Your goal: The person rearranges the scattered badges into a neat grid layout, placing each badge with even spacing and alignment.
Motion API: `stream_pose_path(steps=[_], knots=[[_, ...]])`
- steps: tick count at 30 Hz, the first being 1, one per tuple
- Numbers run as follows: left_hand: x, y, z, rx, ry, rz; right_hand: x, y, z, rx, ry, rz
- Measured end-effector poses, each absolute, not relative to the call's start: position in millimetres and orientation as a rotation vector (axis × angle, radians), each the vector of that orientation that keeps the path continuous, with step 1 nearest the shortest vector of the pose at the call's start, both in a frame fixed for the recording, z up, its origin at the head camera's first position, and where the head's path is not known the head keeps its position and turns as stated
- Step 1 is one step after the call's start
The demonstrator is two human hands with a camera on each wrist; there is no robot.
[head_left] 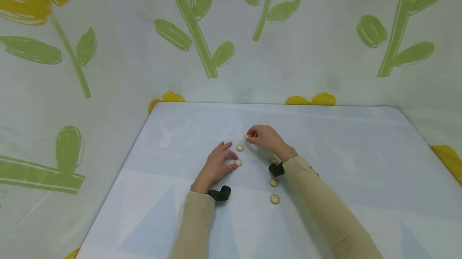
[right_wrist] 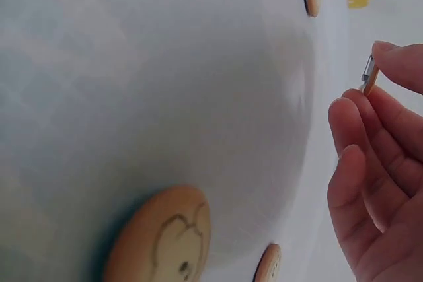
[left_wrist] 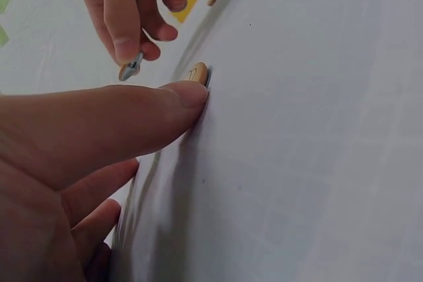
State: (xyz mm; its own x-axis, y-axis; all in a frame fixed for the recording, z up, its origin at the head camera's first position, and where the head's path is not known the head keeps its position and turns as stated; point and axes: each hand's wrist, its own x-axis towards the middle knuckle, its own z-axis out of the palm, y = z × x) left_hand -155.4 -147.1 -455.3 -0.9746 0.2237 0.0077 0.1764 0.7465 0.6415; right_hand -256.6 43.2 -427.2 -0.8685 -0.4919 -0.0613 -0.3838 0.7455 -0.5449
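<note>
My left hand (head_left: 216, 165) rests low over the table, its thumb and index finger pinching the edge of a round wooden disc (head_left: 238, 162). In the left wrist view the thumb covers part of that disc (left_wrist: 197, 72). My right hand (head_left: 266, 136), a little farther back, pinches a second wooden disc (head_left: 246, 136) clear of the tabletop. A silvery metal piece (right_wrist: 368, 69) shows on the back of this disc in the right wrist view. Between the hands lies another disc (head_left: 240, 147). The line drawing on a near disc (right_wrist: 162, 239) looks like an animal face.
More wooden discs lie in a rough column under and beside the right forearm, the lowest disc (head_left: 274, 199) nearest me. The pale patterned tabletop (head_left: 155, 211) ends at a back edge against a wall covering (head_left: 306, 62) printed with flowers. Black wrist cameras sit at both cuffs.
</note>
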Motion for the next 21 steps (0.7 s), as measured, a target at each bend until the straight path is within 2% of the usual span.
stream_pose_path(steps=[9,21], knots=[[-155.3,-143.2,-457.3,0.33,2.871,1.043,-264.0,38.3,-429.8,-0.642,2.8,-0.634],[-155.4,-141.3,-460.2,0.363,2.883,1.022,-272.1,33.9,-435.4,-0.574,2.767,-0.649]])
